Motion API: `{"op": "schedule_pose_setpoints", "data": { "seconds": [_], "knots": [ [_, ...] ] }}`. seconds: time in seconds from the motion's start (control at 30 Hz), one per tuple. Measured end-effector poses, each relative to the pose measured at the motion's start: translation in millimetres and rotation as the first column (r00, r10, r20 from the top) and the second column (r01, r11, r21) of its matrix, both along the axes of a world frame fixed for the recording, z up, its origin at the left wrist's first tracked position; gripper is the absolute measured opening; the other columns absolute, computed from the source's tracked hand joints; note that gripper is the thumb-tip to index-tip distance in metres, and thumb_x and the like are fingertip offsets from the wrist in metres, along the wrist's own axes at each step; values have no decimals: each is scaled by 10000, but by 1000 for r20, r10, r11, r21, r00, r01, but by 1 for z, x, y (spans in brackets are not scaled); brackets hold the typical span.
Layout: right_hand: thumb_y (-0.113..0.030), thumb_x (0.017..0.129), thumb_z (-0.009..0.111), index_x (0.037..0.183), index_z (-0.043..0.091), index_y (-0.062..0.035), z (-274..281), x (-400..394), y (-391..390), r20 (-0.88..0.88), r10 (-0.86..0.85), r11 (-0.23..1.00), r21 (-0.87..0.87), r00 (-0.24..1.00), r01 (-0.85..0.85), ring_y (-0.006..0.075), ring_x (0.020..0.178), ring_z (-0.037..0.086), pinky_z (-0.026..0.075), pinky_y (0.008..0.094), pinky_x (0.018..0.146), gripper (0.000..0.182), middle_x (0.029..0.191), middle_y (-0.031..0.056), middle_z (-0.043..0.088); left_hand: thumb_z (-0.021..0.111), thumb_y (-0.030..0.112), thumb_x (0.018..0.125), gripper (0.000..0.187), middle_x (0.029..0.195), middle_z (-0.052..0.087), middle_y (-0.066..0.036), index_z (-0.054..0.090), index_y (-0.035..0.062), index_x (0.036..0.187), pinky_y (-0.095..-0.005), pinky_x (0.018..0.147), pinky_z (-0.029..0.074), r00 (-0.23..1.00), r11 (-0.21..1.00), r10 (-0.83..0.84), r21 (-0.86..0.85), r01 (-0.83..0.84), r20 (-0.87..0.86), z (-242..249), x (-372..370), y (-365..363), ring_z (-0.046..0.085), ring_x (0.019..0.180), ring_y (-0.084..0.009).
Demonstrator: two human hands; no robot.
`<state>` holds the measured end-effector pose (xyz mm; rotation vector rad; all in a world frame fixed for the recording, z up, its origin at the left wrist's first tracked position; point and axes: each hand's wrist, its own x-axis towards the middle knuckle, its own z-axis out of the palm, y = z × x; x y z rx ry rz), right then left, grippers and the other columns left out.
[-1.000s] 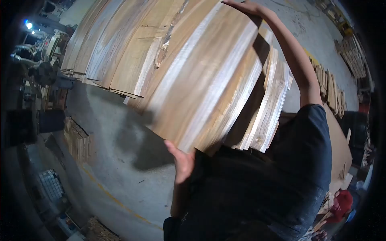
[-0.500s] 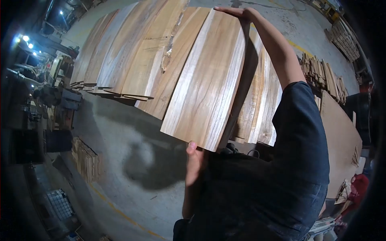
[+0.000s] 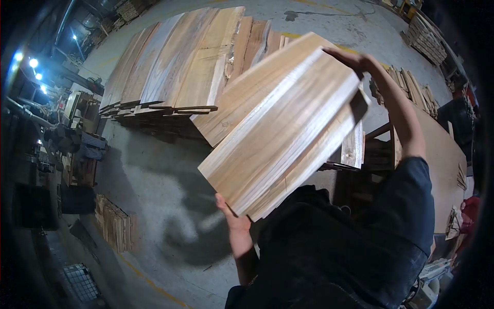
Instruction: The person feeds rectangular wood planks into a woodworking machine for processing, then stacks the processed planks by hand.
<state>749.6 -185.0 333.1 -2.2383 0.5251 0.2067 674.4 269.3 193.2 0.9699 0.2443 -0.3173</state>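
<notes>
Head camera showed a few boards (image 3: 280, 129) held aslant above the floor (image 3: 159, 180), just beside a wood pile (image 3: 180, 62). The left hand (image 3: 235, 219) grasped their near end, the right hand (image 3: 355, 59) their far end. Probably both ends were supported because such long boards could tip or slide apart. Most fingers were hidden underneath.

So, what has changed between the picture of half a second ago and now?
The front held board has swung its upper end right and down in the view, the right hand moving with it. Neither hand visibly let go; the left hand still holds the lower end. The pile of boards looks unchanged.
</notes>
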Motion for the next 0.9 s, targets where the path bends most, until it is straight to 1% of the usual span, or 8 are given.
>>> {"op": "schedule_pose_setpoints", "data": {
  "seconds": [0.17, 0.2, 0.27, 0.57, 0.63, 0.67, 0.7, 0.9],
  "knots": [
    [-642, 970, 429, 1495, 386, -66, -64, -61, -83, -97, -27, 823, 563, 995, 77, 202, 1276, 498, 395, 331, 1072, 780, 1436, 135, 496, 426, 707, 915, 832, 1424, 497, -109, 392, 87, 1468, -456, 1075, 407, 991, 998, -58, 6, 59, -123, 24, 32, 11, 495, 1286, -280],
    [-609, 992, 416, 1509, 361, -60, -81, -66, -84, 166, -100, 926, 375, 981, 31, 200, 1325, 446, 338, 323, 1114, 756, 1473, 117, 460, 426, 707, 915, 832, 1424, 497, -109, 392, 87, 1468, -456, 1075, 407, 996, 1000, 29, 2, -29, -86, 25, 39, 12, 495, 1286, -280],
    [-539, 1018, 432, 1501, 380, -44, -92, -76, -92, 62, -206, 629, 773, 977, 84, 195, 1287, 484, 377, 320, 1079, 693, 1478, 74, 462, 478, 696, 906, 845, 1431, 489, -125, 387, 76, 1473, -447, 1070, 421, 984, 996, -81, 18, 85, -159, 21, 42, 11, 501, 1280, -273],
    [-597, 968, 472, 1425, 476, -68, -89, -28, -33, 191, 23, 686, 711, 981, -155, 231, 1210, 536, 438, 379, 1017, 699, 1367, 96, 549, 503, 680, 914, 862, 1482, 433, -150, 342, 74, 1506, -412, 1108, 366, 966, 973, -204, -146, 181, -162, 34, 44, 22, 454, 1326, -250],
    [-601, 965, 473, 1418, 482, -70, -94, -17, -65, 203, 24, 673, 721, 979, -166, 234, 1203, 540, 441, 382, 1012, 698, 1359, 97, 553, 397, 577, 999, 706, 1463, 460, -120, 369, 66, 1485, -388, 1095, 373, 985, 970, -126, 224, 96, 121, -5, 32, 27, 481, 1295, -220],
    [-602, 963, 474, 1414, 485, -71, -95, -17, -70, 202, 22, 665, 728, 979, -166, 235, 1199, 542, 443, 384, 1009, 697, 1355, 98, 555, 340, 539, 1024, 677, 1466, 446, -121, 330, 59, 1501, -386, 1105, 352, 983, 952, -149, -284, 114, -107, 43, 32, 13, 465, 1303, -214],
    [-604, 961, 475, 1411, 488, -72, -97, -17, -73, 201, 14, 655, 738, 980, -161, 236, 1196, 544, 445, 386, 1007, 697, 1351, 98, 557, 340, 539, 1024, 677, 1466, 446, -121, 330, 59, 1501, -386, 1105, 352, 984, 953, -140, -286, 105, -107, 45, 36, 6, 465, 1303, -214],
    [-613, 951, 481, 1390, 506, -77, -101, 6, -120, 155, -17, 578, 808, 988, -117, 243, 1174, 556, 457, 397, 992, 693, 1329, 102, 570, 333, 574, 998, 722, 1470, 436, -159, 320, 60, 1506, -429, 1111, 343, 961, 977, -203, 25, 211, -190, 46, 44, -26, 452, 1316, -249]
  ]
}}
